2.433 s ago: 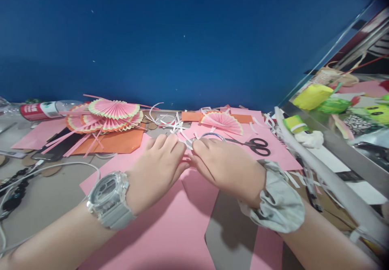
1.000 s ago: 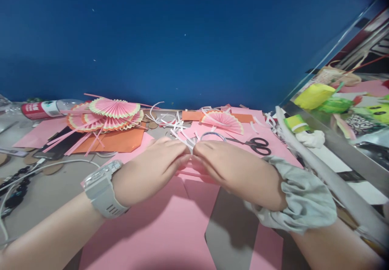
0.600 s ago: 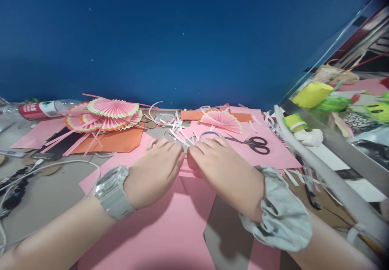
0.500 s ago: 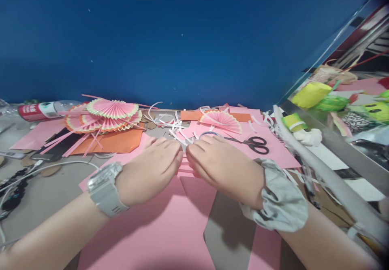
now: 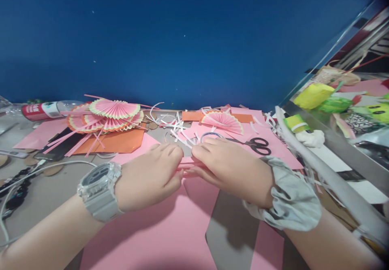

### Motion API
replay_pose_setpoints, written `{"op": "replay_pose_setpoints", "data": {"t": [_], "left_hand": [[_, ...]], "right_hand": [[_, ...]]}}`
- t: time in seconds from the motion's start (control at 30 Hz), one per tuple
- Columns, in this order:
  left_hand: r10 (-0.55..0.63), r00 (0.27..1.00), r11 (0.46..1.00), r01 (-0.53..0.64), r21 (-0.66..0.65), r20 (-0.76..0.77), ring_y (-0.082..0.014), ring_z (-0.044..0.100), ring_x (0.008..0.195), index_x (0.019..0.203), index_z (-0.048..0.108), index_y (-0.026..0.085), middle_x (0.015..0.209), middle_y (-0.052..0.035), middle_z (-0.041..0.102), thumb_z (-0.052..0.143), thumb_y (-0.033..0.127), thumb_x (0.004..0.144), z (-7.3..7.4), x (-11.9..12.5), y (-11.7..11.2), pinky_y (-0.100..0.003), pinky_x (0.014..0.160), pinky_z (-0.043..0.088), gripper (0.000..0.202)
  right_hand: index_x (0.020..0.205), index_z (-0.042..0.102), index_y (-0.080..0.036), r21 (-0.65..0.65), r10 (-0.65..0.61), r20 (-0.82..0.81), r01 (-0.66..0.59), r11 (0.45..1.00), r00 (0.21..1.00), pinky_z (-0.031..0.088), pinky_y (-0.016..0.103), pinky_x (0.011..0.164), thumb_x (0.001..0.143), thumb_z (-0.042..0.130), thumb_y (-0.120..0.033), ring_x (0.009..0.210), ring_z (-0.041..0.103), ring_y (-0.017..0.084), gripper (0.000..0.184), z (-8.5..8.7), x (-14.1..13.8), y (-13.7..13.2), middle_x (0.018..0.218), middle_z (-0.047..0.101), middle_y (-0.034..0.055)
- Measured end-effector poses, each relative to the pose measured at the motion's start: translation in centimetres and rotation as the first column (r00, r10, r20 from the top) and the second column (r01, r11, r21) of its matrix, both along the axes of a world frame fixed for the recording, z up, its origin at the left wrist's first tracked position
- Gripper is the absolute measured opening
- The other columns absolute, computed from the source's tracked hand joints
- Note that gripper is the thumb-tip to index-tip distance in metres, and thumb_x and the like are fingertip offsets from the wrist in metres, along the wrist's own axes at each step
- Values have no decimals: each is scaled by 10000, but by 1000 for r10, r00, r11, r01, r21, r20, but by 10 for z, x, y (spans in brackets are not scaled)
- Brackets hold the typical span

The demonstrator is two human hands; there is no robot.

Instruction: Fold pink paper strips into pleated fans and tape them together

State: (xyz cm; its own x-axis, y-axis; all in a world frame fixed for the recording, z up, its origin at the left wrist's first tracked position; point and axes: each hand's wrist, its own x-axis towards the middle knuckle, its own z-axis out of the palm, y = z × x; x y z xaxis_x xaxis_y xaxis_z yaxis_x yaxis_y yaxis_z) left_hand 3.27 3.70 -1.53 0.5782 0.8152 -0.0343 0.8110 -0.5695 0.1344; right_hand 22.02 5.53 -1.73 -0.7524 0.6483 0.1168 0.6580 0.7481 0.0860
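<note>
One folded pink strip (image 5: 187, 163) sits pinched between thumb and fingers of left hand (image 5: 153, 175) and right hand (image 5: 232, 169), over the large pink sheet (image 5: 152, 237). Black scissors (image 5: 251, 143) lie just beyond the right hand.

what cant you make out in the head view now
In the head view:
Folded pink paper: outer parts covered by the left hand and right hand.
Ring: near side hidden behind the right hand.
Bottle label: print too blurred to read.
Pink sheet: cut off by the bottom edge.
</note>
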Motion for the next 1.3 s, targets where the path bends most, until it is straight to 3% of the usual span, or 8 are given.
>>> {"op": "replay_pose_setpoints", "data": {"t": [0.23, 0.37, 0.6, 0.73, 1.0, 1.1, 1.3], "left_hand": [[-40, 999, 999, 40, 9, -12, -188, 468, 641, 747, 371, 195, 729, -18, 476, 364, 240, 858, -1, -1, 0, -305, 561, 323, 119], [-30, 999, 999, 31, -34, 13, -163, 454, 541, 749, 378, 203, 657, 7, 481, 345, 293, 895, 0, -3, 0, -273, 489, 263, 175], [-71, 992, 995, 79, -66, 107, -162, 523, 606, 821, 433, 203, 738, -5, 557, 289, 406, 927, 2, -4, 7, -268, 516, 300, 271], [-50, 990, 987, 69, -146, 134, -179, 543, 672, 870, 451, 208, 801, -11, 579, 261, 494, 911, 8, -3, 3, -284, 558, 334, 346], [-20, 985, 946, 75, -316, 173, -169, 525, 694, 876, 440, 213, 809, 0, 565, 188, 465, 928, 15, -3, -1, -293, 600, 350, 360], [-9, 988, 956, 53, -287, 154, -151, 488, 613, 811, 391, 214, 726, 16, 528, 192, 472, 927, 15, -3, -2, -277, 559, 328, 346], [-11, 999, 994, 17, -110, 51, -124, 363, 462, 715, 269, 222, 582, 51, 396, 223, 482, 919, 11, -2, -6, -250, 457, 226, 334]], "right_hand": [[693, 422, -198, 5, 0, -11, 0, 1000, 1000, 203, 274, 522, 909, 311, -480, 555, 415, 148, 372, 0, -1, 1, 599, 475, -15], [747, 444, -209, -77, 15, 12, -14, 997, 1000, 226, 276, 546, 918, 314, -446, 614, 475, 161, 321, 4, -1, 1, 646, 539, -9], [737, 449, -207, -168, -26, 3, 26, 985, 1000, 225, 262, 527, 917, 273, -489, 582, 491, 143, 378, 15, 4, -1, 631, 546, -14], [741, 459, -200, -208, -22, -9, 19, 978, 1000, 213, 254, 514, 910, 314, -468, 570, 481, 129, 349, 20, 9, -2, 640, 546, -13], [732, 465, -209, -268, -28, -9, 25, 963, 1000, 240, 253, 538, 906, 331, -461, 644, 490, 143, 334, 25, 15, -5, 690, 558, -4], [709, 438, -211, -270, -67, 4, 66, 961, 998, 213, 245, 504, 898, 358, -431, 594, 462, 125, 301, 27, 16, -6, 651, 530, -22], [677, 370, -209, -241, -143, 56, 152, 959, 988, 167, 234, 454, 864, 415, -411, 482, 383, 102, 279, 32, 16, -9, 566, 467, -47]]}}
